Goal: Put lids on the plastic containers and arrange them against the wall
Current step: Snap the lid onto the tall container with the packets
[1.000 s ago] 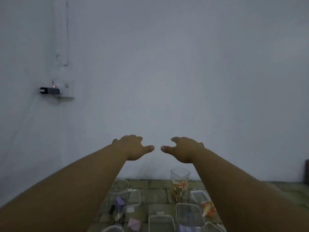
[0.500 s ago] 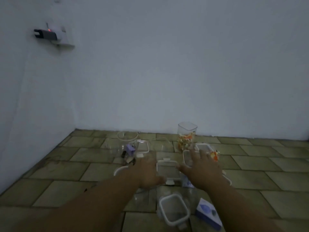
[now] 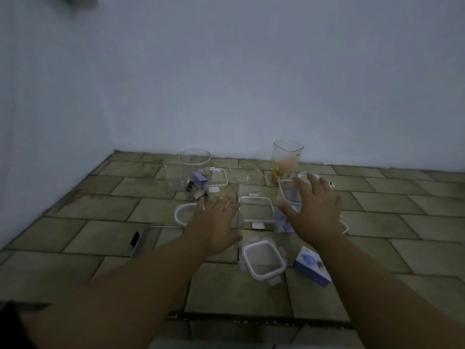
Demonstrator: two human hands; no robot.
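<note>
Several clear plastic containers and white-rimmed lids lie scattered on the tiled floor. A tall square jar (image 3: pixel 287 157) with orange contents stands near the wall. A round jar (image 3: pixel 195 170) holds purple and dark bits. A square lid with clips (image 3: pixel 264 259) lies nearest me, a rectangular lid (image 3: pixel 256 212) between my hands, a round lid (image 3: pixel 183 213) at the left. My left hand (image 3: pixel 217 222) hovers open, palm down, over a clear container (image 3: pixel 237 219). My right hand (image 3: pixel 313 210) is spread open above another clear container (image 3: pixel 288 195).
The white wall (image 3: pixel 251 84) meets the floor just behind the jars; a second wall closes the left side. A blue and white box (image 3: pixel 312 265) lies at the right front. A flat metal-edged piece (image 3: pixel 147 240) lies at the left.
The view has dropped from the wall to the floor. Both hands have come down from in front of the wall to just above the containers.
</note>
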